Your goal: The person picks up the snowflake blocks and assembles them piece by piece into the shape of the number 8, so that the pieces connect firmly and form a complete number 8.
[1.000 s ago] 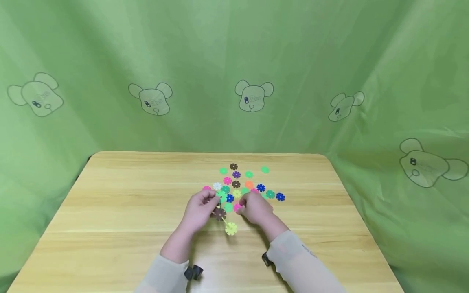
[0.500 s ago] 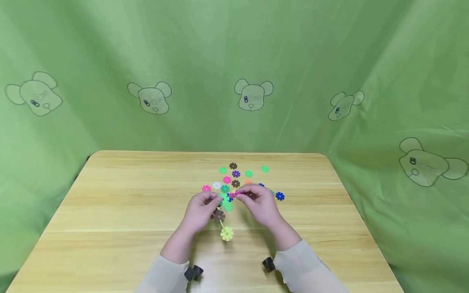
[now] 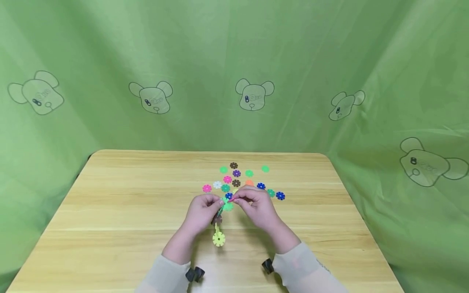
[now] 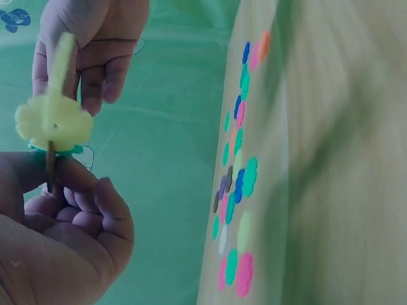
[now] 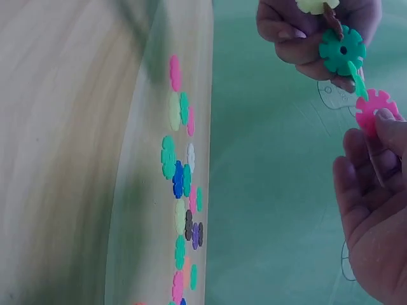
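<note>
My left hand (image 3: 200, 209) pinches a chain of slotted plastic flower discs between thumb and fingers. A yellow disc (image 3: 218, 239) hangs at its near end, below a brown disc (image 3: 217, 220). In the right wrist view, a darker green disc (image 5: 337, 54) and a light green disc (image 5: 358, 81), seen edge-on, form the other end. My right hand (image 3: 259, 209) pinches a pink disc (image 5: 375, 108) by its rim. The pink disc meets the light green one at the edge; whether their slots interlock I cannot tell.
Loose discs in several colours lie flat on the wooden table (image 3: 128, 203) beyond the hands, among them a white disc (image 3: 217, 184), an orange disc (image 3: 249, 182) and a blue disc (image 3: 280, 195). A green curtain (image 3: 205, 49) surrounds the table's far side.
My right hand has lifted the pink disc off the table and brought it left to the chain's green end. The yellow end has swung toward me and left; my left hand has barely moved.
</note>
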